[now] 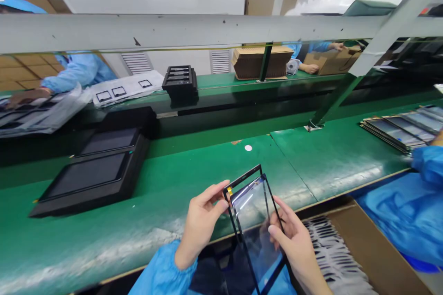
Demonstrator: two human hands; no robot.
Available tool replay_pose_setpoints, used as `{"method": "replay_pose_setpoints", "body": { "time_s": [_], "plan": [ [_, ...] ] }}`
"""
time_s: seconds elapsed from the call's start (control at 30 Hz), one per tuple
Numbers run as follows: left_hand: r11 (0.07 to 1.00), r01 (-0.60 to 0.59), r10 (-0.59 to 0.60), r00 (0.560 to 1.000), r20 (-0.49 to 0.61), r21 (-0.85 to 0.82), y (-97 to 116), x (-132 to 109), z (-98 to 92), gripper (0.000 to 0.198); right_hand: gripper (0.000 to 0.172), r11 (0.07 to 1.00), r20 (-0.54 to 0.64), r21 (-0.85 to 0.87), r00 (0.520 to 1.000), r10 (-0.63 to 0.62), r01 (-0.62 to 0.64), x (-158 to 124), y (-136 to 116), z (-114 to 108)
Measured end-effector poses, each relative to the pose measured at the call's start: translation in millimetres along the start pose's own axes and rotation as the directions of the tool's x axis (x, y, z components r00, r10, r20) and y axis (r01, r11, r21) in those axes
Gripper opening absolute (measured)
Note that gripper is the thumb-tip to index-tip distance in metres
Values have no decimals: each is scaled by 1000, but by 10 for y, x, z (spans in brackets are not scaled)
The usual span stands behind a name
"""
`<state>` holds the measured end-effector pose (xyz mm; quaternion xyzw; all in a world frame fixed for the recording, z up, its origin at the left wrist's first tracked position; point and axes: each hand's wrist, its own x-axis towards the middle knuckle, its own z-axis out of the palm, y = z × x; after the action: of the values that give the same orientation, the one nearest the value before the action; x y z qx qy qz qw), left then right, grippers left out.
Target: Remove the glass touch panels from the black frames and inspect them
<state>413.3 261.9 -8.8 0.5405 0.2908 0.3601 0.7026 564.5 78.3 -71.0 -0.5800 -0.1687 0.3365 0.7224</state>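
Observation:
Low in front of me, my left hand [204,214] pinches the upper left corner of a thin black rectangular frame [242,177], near a small yellow tab [230,191]. A clear glass panel with a black border [254,212] overlaps the frame at a slight angle. My right hand [292,237] grips the panel's right edge, thumb on the near face and fingers seen through the glass. Both pieces tilt, upper ends away from me. Whether they touch lower down, I cannot tell.
Dark screens lie in black foam trays [128,189] at left on the green bench [180,170]. Stacked panels [398,129] lie at right beside a co-worker's blue sleeve [429,161]. An open carton [374,244] stands below. A post [332,101] rises from the bench; co-workers sit opposite.

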Motion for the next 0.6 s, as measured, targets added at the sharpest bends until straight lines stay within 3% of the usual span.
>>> {"method": "replay_pose_setpoints", "body": {
  "time_s": [0.3, 0.6],
  "plan": [
    [987, 140, -139, 990, 21, -81, -58, -54, -8, 48, 64, 992, 9, -123, 1000, -30, 31, -32, -37, -77],
    [974, 181, -181, 983, 14, -133, -102, -102, -36, 51, 64, 993, -22, -120, 1000, 5, -8, -89, -106, 65]
  ]
}}
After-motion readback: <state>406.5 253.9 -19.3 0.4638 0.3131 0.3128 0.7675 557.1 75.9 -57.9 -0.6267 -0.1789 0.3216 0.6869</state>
